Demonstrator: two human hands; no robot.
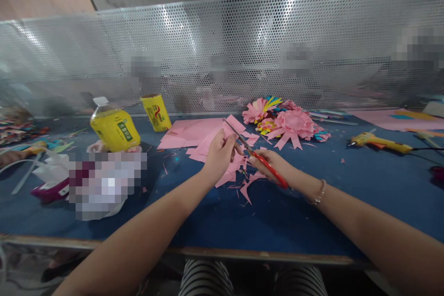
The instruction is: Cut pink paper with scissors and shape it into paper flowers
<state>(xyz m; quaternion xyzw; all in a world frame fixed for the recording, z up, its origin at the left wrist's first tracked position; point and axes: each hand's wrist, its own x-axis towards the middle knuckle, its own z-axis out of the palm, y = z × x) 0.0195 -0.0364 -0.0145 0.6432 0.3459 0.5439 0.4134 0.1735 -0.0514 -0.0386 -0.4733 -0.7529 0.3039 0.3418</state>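
over the pink paper [211, 143], scissors [255, 153] point up-left.

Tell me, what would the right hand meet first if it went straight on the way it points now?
Most likely the pink paper in the left hand: the right hand points its scissors up-left into it. Depth is hard to judge.

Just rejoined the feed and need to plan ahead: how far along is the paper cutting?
Done: a pile of finished paper flowers lies at the back of the table. In hand: the left hand holds a pink paper piece while the right hand cuts it with red scissors, scraps beneath. Left, seemingly: flat pink sheets lie uncut behind, and the glue gun lies untouched.
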